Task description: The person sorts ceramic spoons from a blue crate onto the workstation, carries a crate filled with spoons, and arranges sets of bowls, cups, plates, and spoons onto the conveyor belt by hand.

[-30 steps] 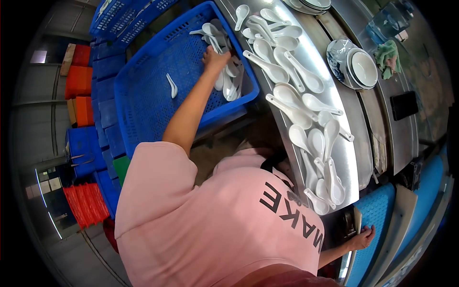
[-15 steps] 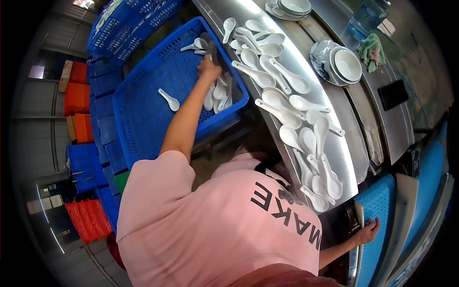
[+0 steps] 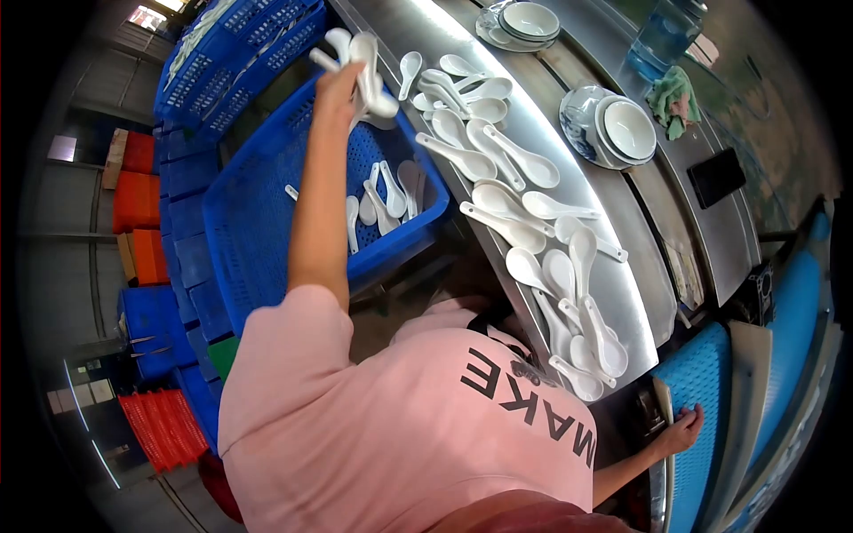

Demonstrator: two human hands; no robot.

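Note:
My left hand (image 3: 339, 87) is closed around a bunch of white soup spoons (image 3: 366, 67), held above the rim of a blue plastic crate (image 3: 258, 275). More white spoons (image 3: 380, 200) lie inside the crate, below that hand. My right hand (image 3: 682, 431) rests against a light-blue perforated panel (image 3: 697, 377) at the lower right, its fingers slightly apart and no item seen in it. On the steel counter (image 3: 613, 293) between my hands, many loose white spoons (image 3: 524, 160) are spread in a long, overlapping row.
Stacked bowls and plates (image 3: 626, 129) stand beyond the spoons, with another stack (image 3: 524, 22) farther up. A green cloth (image 3: 673, 99), a black phone (image 3: 718, 178) and a blue water container (image 3: 662, 40) are along the far side. Stacked blue crates (image 3: 240, 67) stand at upper left.
My left hand has risen out of the crate and moved up and left, bringing up a bunch of spoons. My right hand stays at the blue panel.

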